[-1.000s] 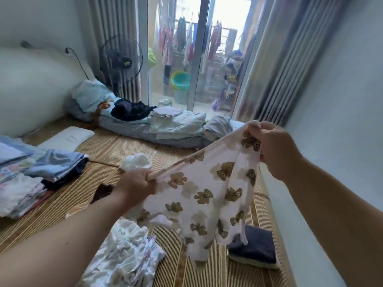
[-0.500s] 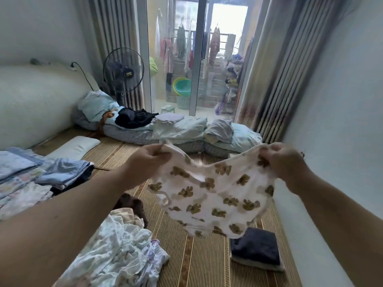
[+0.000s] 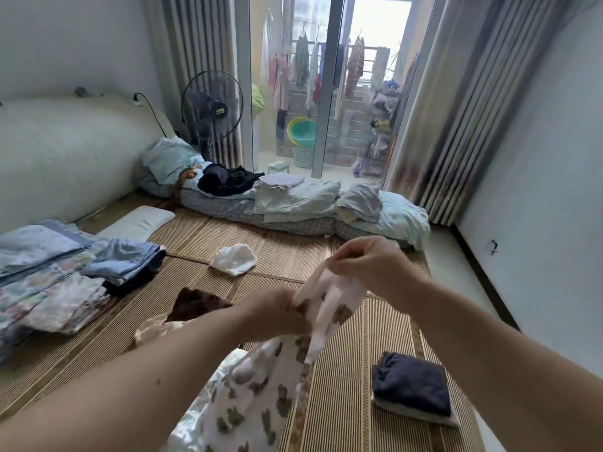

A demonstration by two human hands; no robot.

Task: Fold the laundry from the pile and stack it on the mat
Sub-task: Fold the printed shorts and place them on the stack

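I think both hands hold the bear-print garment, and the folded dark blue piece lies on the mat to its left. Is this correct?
Not fully. The head view shows the left hand and the right hand both holding the bear-print garment, but the folded dark blue piece lies on the mat to its right, not its left.

A woven straw mat (image 3: pixel 346 370) covers the floor. On it lie folded stacks (image 3: pixel 49 278) at nine o'clock, a white pillow (image 3: pixel 137 223) at ten, a crumpled white cloth (image 3: pixel 233 258) near centre, rolled bedding (image 3: pixel 293 207) at twelve and a folded navy garment (image 3: pixel 411 386) at four.
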